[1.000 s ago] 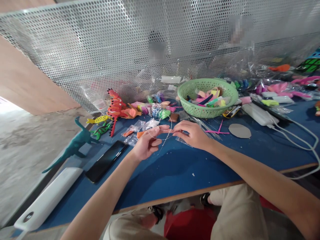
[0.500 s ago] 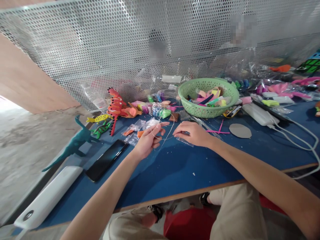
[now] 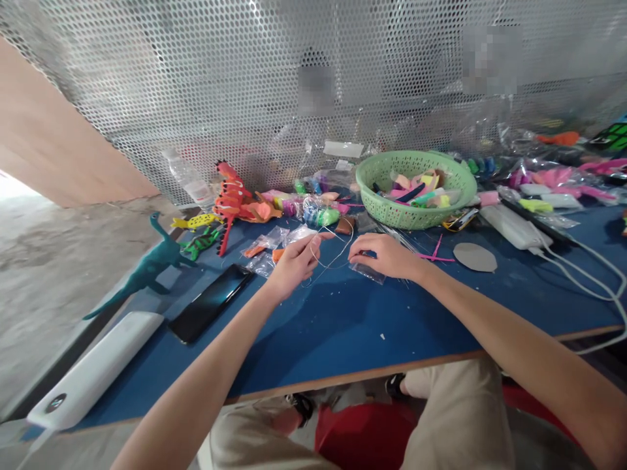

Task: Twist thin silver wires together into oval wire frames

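Note:
My left hand (image 3: pixel 296 262) is closed in a pinch on a thin, pale wire (image 3: pixel 352 231), which bends in a loose loop above the blue table. Opposite it, my right hand (image 3: pixel 383 253) has its fingertips pressed together at the other side of the loop. The wire's far end is too fine to follow exactly. Beneath the right fingers lies a small clear plastic bag (image 3: pixel 368 274). Just beyond the left hand are clear packets with orange pieces (image 3: pixel 255 250). A brown block (image 3: pixel 345 226) sits behind the loop.
A green basket (image 3: pixel 416 217) of coloured clay pieces stands at the back. Toy dinosaurs, one teal (image 3: pixel 154 261) and one red (image 3: pixel 230 199), are on the left, near a phone (image 3: pixel 211 303) and a white power bank (image 3: pixel 98 369). A grey disc (image 3: pixel 474 257) and white cables lie right.
Both hands keep their pinched poses over the table. The wire loop has shifted slightly between them, and the camera view has moved a little.

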The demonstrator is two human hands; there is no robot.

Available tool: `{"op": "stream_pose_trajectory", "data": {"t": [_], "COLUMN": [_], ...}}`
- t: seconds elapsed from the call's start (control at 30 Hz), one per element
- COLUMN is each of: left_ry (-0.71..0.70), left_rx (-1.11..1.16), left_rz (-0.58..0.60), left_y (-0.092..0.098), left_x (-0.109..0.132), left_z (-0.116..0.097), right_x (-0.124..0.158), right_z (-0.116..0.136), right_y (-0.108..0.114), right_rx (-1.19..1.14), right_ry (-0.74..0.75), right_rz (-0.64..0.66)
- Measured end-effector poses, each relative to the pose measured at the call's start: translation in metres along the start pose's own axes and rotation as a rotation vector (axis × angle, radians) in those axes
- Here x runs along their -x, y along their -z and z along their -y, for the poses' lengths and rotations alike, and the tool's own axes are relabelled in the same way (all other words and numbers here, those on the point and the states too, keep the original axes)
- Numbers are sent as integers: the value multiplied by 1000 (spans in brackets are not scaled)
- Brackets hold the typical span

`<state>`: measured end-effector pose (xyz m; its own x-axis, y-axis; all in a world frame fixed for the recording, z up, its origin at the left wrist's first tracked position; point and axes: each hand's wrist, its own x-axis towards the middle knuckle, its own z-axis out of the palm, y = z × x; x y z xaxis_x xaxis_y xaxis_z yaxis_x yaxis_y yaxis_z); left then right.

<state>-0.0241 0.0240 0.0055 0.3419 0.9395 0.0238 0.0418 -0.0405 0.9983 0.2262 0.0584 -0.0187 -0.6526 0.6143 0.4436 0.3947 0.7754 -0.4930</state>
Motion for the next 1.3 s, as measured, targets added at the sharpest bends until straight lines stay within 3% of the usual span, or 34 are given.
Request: {"op": "stream_pose_trajectory", "data": {"t": [0.2,0.43,0.63,0.8,0.97,1.17,1.3], "left_ry": [-20,-155,-102,-86,-138,-269,-275], "left_rx": [-126,-408,-334,-226,-359,-583,-590], "left_rz": [28,-60,46,91,130,69,16], "left_y": [1,4,2,4,5,3,4], "left_x": [-2,-3,0,-1,-1,0,-2], "left_z": [4,5,-2,-1,3,6,7], "right_x": [-2,-2,-4,-2,-1,-1,0], "right_z": [-10,-14,-15,-21,-18,-1,-2], "right_y": [-3,-5,-9,-1,3,-8,-8], "right_rx": [-21,3,10,-25,-42,-105,-68], "right_ry": [-41,-41,-5,29,34,112,21], "right_rz": [17,156,30,3,-21,96,177]}}
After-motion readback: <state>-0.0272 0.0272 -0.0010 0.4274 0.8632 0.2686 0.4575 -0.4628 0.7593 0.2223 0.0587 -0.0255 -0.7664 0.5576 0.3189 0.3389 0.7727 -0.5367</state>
